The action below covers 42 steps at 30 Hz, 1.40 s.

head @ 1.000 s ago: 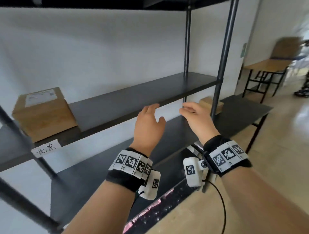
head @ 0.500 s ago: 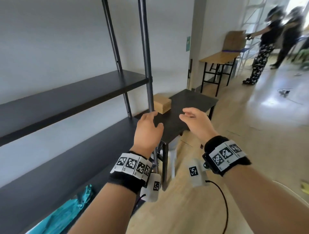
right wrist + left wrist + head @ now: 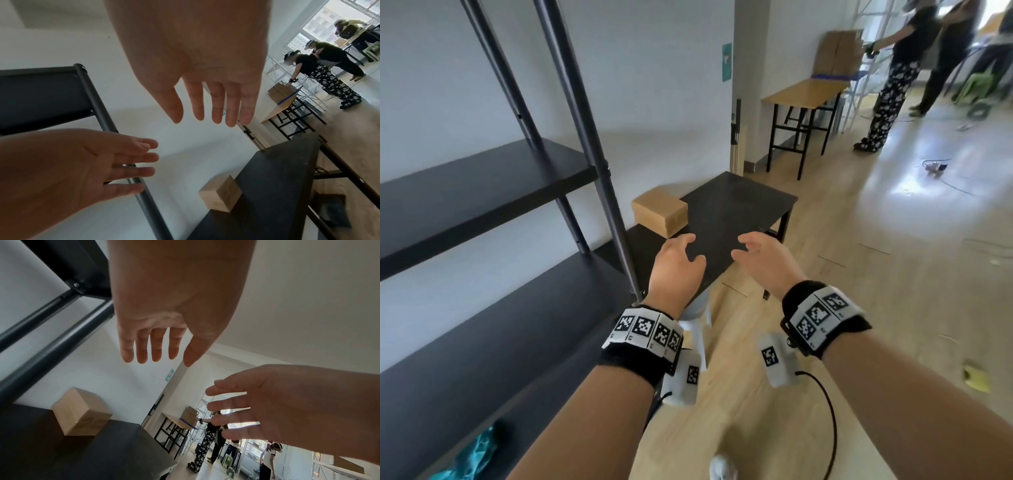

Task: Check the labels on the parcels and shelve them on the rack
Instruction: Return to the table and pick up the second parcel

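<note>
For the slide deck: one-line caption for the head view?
Both empty hands, left hand and right hand, reach toward a cardboard parcel on the black table.

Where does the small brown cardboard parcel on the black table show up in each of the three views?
Head: the small brown cardboard parcel sits just above centre, beyond the left hand, at the black table's wall-side edge.
Left wrist: lower left, under the fingers.
Right wrist: lower centre-right, below the right hand.
Shared landmark: the black rack upright post beside the table.
</note>
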Tool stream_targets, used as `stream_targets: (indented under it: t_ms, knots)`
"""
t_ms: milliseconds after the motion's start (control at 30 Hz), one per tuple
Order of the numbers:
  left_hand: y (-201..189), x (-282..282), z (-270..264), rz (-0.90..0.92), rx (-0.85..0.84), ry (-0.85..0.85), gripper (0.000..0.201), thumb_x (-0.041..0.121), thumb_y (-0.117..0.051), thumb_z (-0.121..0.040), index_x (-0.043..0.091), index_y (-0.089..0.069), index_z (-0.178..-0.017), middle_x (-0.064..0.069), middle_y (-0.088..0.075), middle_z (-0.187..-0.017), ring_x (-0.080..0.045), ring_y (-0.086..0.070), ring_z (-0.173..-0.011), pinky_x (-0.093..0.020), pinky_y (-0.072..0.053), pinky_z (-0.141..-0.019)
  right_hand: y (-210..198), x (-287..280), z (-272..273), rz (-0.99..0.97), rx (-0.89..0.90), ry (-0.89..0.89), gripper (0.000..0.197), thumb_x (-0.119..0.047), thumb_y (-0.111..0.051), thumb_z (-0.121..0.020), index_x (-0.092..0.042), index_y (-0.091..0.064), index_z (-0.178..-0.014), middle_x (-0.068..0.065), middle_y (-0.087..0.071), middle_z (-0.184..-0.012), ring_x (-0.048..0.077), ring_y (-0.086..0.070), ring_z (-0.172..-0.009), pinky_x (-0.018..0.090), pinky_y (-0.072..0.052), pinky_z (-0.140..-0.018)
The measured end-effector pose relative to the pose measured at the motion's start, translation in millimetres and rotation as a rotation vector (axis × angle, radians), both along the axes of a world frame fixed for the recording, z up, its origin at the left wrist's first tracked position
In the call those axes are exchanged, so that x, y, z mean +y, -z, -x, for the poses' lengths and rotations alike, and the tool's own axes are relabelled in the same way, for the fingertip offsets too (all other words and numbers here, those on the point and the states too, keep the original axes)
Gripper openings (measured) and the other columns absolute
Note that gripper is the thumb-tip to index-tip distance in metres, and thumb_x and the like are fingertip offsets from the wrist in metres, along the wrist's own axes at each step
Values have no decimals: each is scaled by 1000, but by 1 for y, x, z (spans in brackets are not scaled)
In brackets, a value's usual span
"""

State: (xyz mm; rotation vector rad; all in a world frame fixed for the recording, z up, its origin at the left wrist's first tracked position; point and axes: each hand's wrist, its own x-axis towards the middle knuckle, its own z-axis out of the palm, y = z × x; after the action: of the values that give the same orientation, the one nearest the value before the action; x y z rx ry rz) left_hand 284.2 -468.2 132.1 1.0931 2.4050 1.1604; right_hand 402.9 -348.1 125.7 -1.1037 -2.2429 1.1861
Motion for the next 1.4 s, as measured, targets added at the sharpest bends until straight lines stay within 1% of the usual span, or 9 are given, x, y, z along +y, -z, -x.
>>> stream_targets:
  t_ms: [100,267,433,600,800,1033,1100,1233,1400]
  knots:
    - [7,45,31,-7,-22,-22,50,21,-56,-97,18,-47,-146,-3,-46,-149,-19,-44,-137,-27,-35,-106,4,45,30,-33,-35,-15,46,-35,-57,-94,-23,-51,-138,2,-53,-140,19,-54,-123,29,-43,-94]
    - [19,112,83,24,-98,-53,51,20,-56,-97,17,-45,-147,-4,-47,-149,-20,-47,-136,-30,-38,-107,9,111,78,-28,-104,-9,46,-34,-57,-95,-23,-50,-139,3,-53,-140,21,-53,-124,30,-44,-95]
    - [30,156,130,54,-106,-107,51,20,-56,-97,16,-45,-147,-4,-51,-146,-21,-52,-130,-23,-38,-92,15,158,125,-39,-125,-26,47,-33,-57,-96,-21,-50,-140,3,-54,-139,20,-53,-123,25,-40,-89]
    - [44,179,173,94,-137,-190,48,19,-55,-96,17,-48,-143,-7,-53,-140,-18,-56,-113,-26,-43,-82,22,190,181,-27,-129,-85,48,-30,-59,-95,-19,-50,-141,5,-55,-139,20,-53,-125,26,-40,-92]
    - [73,215,223,162,-206,-344,48,21,-56,-95,19,-48,-143,-9,-49,-139,-25,-58,-116,-36,-52,-92,49,238,251,33,-175,-260,49,-29,-60,-95,-18,-49,-141,6,-54,-139,20,-52,-126,29,-40,-97]
    - [104,266,267,220,-311,-506,54,25,-53,-96,18,-42,-149,-8,-46,-149,-26,-53,-129,-39,-46,-103,73,302,321,55,-218,-426,51,-30,-58,-94,-20,-47,-142,6,-53,-140,20,-52,-125,31,-41,-99]
    - [114,281,277,227,-319,-563,49,21,-51,-96,16,-48,-144,-9,-52,-143,-27,-56,-123,-38,-48,-100,81,321,341,52,-247,-494,51,-30,-58,-95,-18,-46,-144,6,-52,-141,21,-52,-127,31,-41,-99]
    - [134,303,288,254,-373,-651,35,18,-49,-95,13,-57,-129,-10,-64,-122,-25,-62,-96,-32,-46,-74,102,348,372,59,-330,-621,56,-30,-57,-95,-17,-42,-148,8,-50,-145,23,-51,-128,31,-40,-97]
    - [164,319,296,271,-510,-747,34,27,-50,-97,12,-52,-128,-11,-58,-128,-19,-55,-94,-32,-40,-77,126,361,396,30,-422,-745,47,-24,-56,-96,-12,-47,-140,9,-59,-133,25,-57,-119,26,-38,-82]
